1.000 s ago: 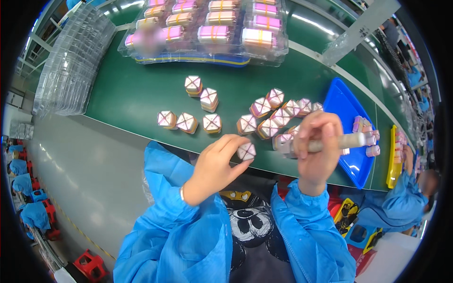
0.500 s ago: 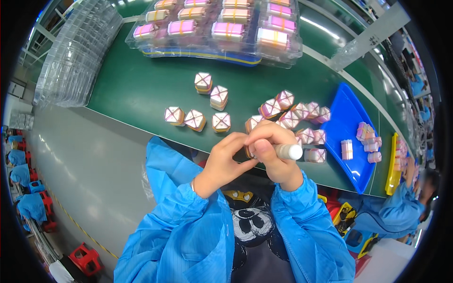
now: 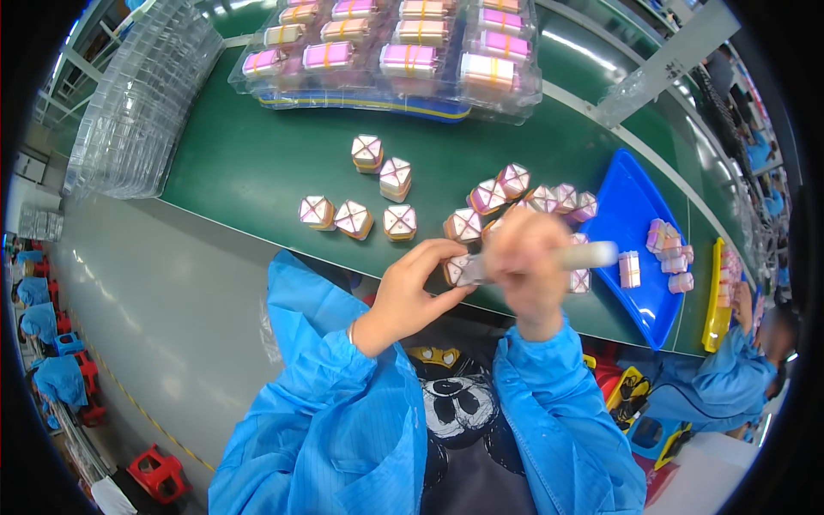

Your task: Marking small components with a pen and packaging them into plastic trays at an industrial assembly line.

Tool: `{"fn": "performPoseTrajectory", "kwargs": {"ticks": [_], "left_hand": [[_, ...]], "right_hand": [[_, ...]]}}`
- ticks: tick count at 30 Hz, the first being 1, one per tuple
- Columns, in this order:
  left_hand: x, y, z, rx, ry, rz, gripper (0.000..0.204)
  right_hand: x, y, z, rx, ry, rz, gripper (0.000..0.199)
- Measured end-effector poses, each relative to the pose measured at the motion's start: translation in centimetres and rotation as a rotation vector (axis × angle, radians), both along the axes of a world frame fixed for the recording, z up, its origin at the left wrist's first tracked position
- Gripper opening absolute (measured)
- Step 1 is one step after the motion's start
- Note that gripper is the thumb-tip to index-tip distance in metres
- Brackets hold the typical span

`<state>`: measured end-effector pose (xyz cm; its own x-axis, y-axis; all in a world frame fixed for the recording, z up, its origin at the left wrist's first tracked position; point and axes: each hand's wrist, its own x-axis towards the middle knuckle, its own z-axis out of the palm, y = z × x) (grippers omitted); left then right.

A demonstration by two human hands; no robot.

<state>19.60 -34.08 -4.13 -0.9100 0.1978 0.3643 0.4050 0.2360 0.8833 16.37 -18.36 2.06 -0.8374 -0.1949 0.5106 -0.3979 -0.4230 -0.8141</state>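
My left hand (image 3: 400,299) is closed on a small block (image 3: 456,270) at the table's front edge, thumb and fingers on its sides. The block has a white top crossed by dark lines. Just to its right my right hand (image 3: 530,268) is smeared by motion, closed round a tool with a thick cream handle (image 3: 590,256). A greyish flat end of that tool seems to reach toward the block, too blurred to name. Similar blocks stand left of my hands, among them one nearby block (image 3: 399,222). Several more, such as one block (image 3: 464,225), cluster behind and right of my hands.
A blue tray (image 3: 631,215) holding several pink-and-white blocks lies on the right of the green table (image 3: 283,154). Clear plastic trays (image 3: 343,81) of banded packs sit at the back. Stacked empty trays (image 3: 129,112) stand left. A co-worker's sleeve (image 3: 730,373) is beside a yellow tray (image 3: 714,300).
My right hand has moved right, away from my left, carrying the tool, and is now blurred. The block's crossed top has come into view. My left hand has stayed in place.
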Motion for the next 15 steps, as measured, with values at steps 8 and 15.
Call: {"fn": "performPoseTrajectory", "kwargs": {"ticks": [8, 15], "left_hand": [[1.7, 0.5, 2.0, 0.596, -0.627, -0.273, 0.072], [0.7, 1.5, 3.4, 0.668, -0.724, -0.110, 0.095]], "right_hand": [[1.2, 3.0, 4.3, 0.654, -0.442, -0.175, 0.021], [0.7, 1.7, 3.5, 0.774, -0.576, 0.013, 0.027]]}}
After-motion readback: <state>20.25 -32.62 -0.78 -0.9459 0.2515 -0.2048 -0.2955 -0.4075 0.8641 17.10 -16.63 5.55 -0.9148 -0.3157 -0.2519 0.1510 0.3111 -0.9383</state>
